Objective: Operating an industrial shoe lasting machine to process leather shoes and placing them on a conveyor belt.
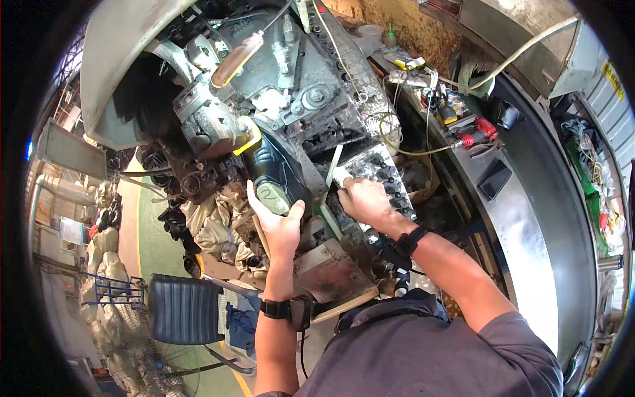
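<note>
A glossy black, shoe-shaped piece (272,169) sits against the machine, its pale greenish rounded end (272,195) carrying a handwritten mark. My left hand (281,225) cups that end, thumb on one side and fingers on the other. Just right of it, my right hand (369,202) is closed around a small white thing (340,176), mostly hidden by the fingers. Beside that white thing rises a thin pale strip (335,162), and a pale green bar (329,220) slants down between my hands. A yellow bracket-like part (249,135) touches the black piece's far end.
The greasy metal machine (218,126) fills the space ahead. A wooden-handled tool (237,61) lies on it. On the right bench are a red power tool (477,132), a phone (495,180) and cables. A black chair (182,309) stands at left, near piled cloth (221,221).
</note>
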Demonstrator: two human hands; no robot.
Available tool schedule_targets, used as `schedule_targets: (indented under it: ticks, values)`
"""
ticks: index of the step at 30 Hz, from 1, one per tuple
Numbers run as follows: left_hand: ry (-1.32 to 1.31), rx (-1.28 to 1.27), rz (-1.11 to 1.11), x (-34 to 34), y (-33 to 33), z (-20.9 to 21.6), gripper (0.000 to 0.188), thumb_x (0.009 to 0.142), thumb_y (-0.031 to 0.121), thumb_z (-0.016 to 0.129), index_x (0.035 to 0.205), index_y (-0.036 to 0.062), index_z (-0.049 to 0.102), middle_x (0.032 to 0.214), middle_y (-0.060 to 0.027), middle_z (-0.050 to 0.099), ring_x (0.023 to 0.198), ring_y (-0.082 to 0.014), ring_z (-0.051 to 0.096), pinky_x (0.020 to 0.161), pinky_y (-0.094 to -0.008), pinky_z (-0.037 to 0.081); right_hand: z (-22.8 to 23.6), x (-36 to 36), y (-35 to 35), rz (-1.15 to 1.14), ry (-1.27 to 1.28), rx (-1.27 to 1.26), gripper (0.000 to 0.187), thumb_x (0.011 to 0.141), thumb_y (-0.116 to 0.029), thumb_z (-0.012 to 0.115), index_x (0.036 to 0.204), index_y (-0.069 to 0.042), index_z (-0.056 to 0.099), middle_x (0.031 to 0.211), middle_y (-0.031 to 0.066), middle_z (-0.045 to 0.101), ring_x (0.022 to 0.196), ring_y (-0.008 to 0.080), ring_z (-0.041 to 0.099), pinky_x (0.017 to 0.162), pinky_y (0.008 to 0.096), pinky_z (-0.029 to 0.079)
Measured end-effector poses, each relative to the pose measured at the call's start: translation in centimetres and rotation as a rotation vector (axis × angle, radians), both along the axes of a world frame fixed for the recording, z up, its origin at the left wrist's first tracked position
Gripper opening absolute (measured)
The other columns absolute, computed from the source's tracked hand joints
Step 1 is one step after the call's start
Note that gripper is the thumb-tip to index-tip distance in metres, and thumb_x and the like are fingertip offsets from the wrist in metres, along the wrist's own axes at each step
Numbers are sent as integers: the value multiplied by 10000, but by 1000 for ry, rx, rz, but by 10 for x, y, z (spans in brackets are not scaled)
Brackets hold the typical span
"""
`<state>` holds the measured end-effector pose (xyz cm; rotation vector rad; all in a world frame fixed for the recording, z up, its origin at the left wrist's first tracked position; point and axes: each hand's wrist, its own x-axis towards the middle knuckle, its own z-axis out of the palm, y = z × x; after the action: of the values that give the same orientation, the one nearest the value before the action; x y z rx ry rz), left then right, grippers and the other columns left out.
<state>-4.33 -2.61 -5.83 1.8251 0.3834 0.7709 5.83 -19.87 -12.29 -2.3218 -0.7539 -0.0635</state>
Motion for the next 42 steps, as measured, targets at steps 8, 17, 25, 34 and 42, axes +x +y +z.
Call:
schedule_targets:
  ticks: [8,17,25,34,42]
  values:
    - [14,-62,-18,-3,14,-11,913,855,11,800,1588,-2,256,1478,-197,449,1288,-251,513,1121,-365,413,-2,1,-2,20,-12,51,230,955,-236,595,930,-20,666,764,236,714,738,436,719,721,552,561]
    - [-202,190,-419,42,100,26,473,1079,259,365,1119,-50,722,1244,-156,737,1231,-281,645,1199,-434,332,2,1,-1,-11,16,99,284,947,-269,642,890,5,688,757,236,704,714,435,707,706,526,566]
    - [-317,433,-426,62,91,8,498,964,354,386,870,14,738,945,-132,759,1030,-303,681,1180,-472,316,-3,1,1,-63,-69,188,288,917,-224,712,754,0,634,663,197,662,594,399,670,564,471,533]
    - [-398,378,-391,62,90,2,490,969,330,386,843,-9,716,965,-139,753,1067,-312,671,1165,-456,334,3,-3,2,-96,-37,140,277,959,-254,660,832,-8,664,683,209,680,637,401,695,640,495,560]
    - [-411,233,-422,57,94,1,422,1025,214,401,889,-30,718,1015,-131,752,1083,-277,660,1172,-435,326,13,-9,5,-159,-12,21,356,977,-366,680,879,-24,701,677,181,681,656,378,704,660,477,568]
